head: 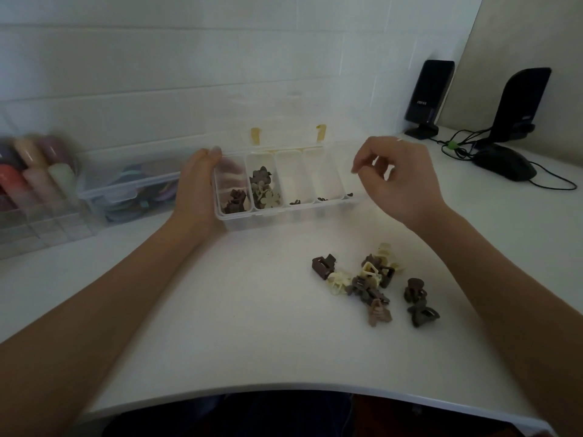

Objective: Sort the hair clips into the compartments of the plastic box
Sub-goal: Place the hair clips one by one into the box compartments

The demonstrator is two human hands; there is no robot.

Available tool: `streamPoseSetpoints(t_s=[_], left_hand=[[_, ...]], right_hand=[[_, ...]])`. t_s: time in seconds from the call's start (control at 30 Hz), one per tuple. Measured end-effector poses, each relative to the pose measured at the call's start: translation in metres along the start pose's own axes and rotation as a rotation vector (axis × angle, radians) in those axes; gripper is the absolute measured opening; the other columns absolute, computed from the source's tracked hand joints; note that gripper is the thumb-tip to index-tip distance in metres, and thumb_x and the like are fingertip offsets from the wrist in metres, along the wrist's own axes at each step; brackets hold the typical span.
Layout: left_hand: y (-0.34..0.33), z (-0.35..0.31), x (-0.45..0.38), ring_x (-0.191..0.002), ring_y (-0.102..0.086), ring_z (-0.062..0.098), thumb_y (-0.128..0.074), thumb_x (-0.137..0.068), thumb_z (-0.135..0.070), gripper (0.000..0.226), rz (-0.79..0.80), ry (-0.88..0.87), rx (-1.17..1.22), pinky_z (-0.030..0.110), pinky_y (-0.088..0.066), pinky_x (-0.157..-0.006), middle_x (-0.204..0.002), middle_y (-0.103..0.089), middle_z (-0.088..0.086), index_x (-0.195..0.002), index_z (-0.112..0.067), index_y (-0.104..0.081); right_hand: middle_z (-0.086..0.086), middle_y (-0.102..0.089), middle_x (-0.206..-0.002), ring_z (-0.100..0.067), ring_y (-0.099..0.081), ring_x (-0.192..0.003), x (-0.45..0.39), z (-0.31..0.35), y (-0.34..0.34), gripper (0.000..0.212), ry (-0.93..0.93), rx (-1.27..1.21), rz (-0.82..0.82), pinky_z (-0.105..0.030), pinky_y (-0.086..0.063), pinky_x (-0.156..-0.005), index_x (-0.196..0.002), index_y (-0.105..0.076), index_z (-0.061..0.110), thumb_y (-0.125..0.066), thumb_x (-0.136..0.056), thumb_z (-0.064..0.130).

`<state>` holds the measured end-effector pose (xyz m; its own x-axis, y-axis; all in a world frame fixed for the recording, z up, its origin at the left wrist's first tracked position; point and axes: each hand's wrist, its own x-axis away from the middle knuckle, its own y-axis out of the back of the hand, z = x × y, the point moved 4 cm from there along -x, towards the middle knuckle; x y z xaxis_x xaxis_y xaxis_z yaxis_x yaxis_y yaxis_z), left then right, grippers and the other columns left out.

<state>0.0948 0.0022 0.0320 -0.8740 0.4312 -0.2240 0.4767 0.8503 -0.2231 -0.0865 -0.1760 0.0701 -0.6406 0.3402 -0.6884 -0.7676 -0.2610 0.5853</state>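
Observation:
A clear plastic box [239, 223] with several compartments stands open on the white desk, its lid up against the wall. My left hand [197, 181] grips the box's left end. Dark brown clips [235, 201] lie in the leftmost compartment, and brown and beige flower clips [263, 189] fill the one beside it. The three compartments to the right each show one small dark clip at the front. My right hand [399, 176] hovers over the box's right end, fingers curled and pinched with nothing visible in them. A pile of brown and cream hair clips [372, 283] lies on the desk below that hand.
A closed clear box of coloured items [132, 187] and a clear organiser with pastel rolls [34, 181] stand at the left. Two black speakers [427, 96] [517, 102], a black mouse [504, 162] and cables sit at the back right. The desk's curved front edge [284, 389] is near me.

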Motion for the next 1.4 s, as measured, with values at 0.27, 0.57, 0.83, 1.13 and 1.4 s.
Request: streamPoseSetpoints(t_s=[0.27,0.57,0.83,1.13,1.4], left_hand=[[0.000,0.003,-0.001,-0.047,-0.060,0.010,-0.040,-0.097,-0.023,0.029,-0.032,0.034,0.012,0.019,-0.047,-0.044,-0.077,-0.057,0.007,-0.075,-0.007,-0.048],[-0.002,0.001,0.001,-0.046,-0.060,0.009,-0.040,-0.097,-0.022,0.028,-0.042,0.026,0.000,0.018,-0.047,-0.043,-0.077,-0.057,0.006,-0.076,-0.006,-0.049],[0.000,0.002,0.000,-0.050,-0.061,0.010,-0.040,-0.097,-0.024,0.027,-0.029,0.023,-0.039,0.021,-0.049,-0.049,-0.077,-0.058,0.007,-0.080,-0.005,-0.049],[-0.005,0.006,0.003,-0.054,-0.063,0.011,-0.040,-0.096,-0.024,0.026,-0.015,0.030,-0.068,0.029,-0.048,-0.058,-0.079,-0.059,0.004,-0.078,-0.008,-0.048],[-0.021,0.005,0.018,-0.061,-0.060,0.018,-0.042,-0.096,-0.016,0.024,0.069,-0.023,-0.025,0.033,-0.044,-0.064,-0.070,-0.061,0.000,-0.072,-0.016,-0.043]], right_hand=[[0.010,-0.043,-0.039,-0.008,-0.041,-0.041,0.010,0.055,-0.015,0.012,0.139,0.026,0.546,-0.011,-0.031,-0.047,-0.069,-0.065,0.022,-0.056,-0.076,0.018],[0.011,-0.053,-0.067,-0.008,-0.052,-0.065,0.034,0.064,-0.045,0.018,0.155,0.372,0.882,-0.026,-0.043,-0.058,-0.076,-0.048,0.028,-0.056,-0.084,0.043],[0.011,-0.052,-0.054,0.001,-0.047,-0.047,0.031,0.060,-0.046,0.018,0.083,0.197,0.855,-0.019,-0.035,-0.050,-0.071,-0.055,0.027,-0.061,-0.085,0.035],[0.003,-0.065,-0.057,-0.007,-0.048,-0.046,0.015,0.063,-0.029,0.015,0.077,-0.238,0.321,-0.012,-0.037,-0.048,-0.071,-0.065,0.013,-0.070,-0.083,0.022],[0.004,-0.065,-0.081,-0.013,-0.062,-0.072,0.009,0.057,-0.014,0.013,0.011,-0.309,-0.106,-0.017,-0.045,-0.058,-0.084,-0.062,0.011,-0.069,-0.083,0.022]])
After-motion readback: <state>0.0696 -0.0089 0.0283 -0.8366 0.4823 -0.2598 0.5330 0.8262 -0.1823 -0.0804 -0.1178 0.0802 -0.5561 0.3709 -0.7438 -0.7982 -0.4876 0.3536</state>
